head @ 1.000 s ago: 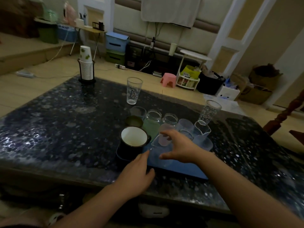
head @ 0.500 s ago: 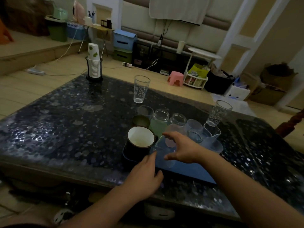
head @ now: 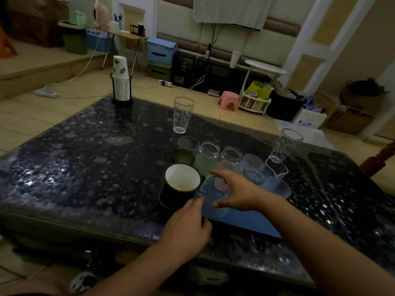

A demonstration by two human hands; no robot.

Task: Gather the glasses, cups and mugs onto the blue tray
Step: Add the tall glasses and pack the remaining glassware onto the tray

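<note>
Right hand [head: 239, 193] over clear glass [head: 210, 196], blue tray [head: 245, 223] (near table edge)

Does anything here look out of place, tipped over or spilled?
Nothing is tipped or spilled. Only two tall clear patterned glasses stand off the blue tray: one far back on the dark table, one near the tray's right far corner.

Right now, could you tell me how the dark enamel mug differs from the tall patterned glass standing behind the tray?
The dark enamel mug is opaque with a white inside; the tall patterned glass is clear with faint printed shapes. The mug is squat and wide, the glass tall and slim. The mug sits at the blue tray corner beside other cups; the glass stands alone on the table. Both stand upright and look empty.
</note>
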